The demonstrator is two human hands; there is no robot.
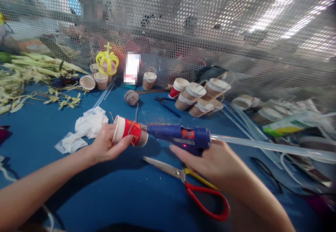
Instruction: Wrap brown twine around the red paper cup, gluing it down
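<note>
My left hand [106,144] grips a red paper cup [128,130] lying sideways, its base end wound with brown twine. My right hand [210,162] holds a blue hot glue gun [183,137], whose nozzle touches the twine-wrapped end of the cup. A clear glue stick [262,146] sticks out of the gun's back to the right. Twine runs from the cup up to a ball of twine [131,97] on the blue table [118,193].
Red-handled scissors [194,186] lie under my right hand. Crumpled white tissue [88,125] is at left, with pale leaf strips [28,74] beyond. Several twine-wrapped cups [199,97] lie at centre right. A perforated metal screen [210,25] closes the back; a person sits behind it.
</note>
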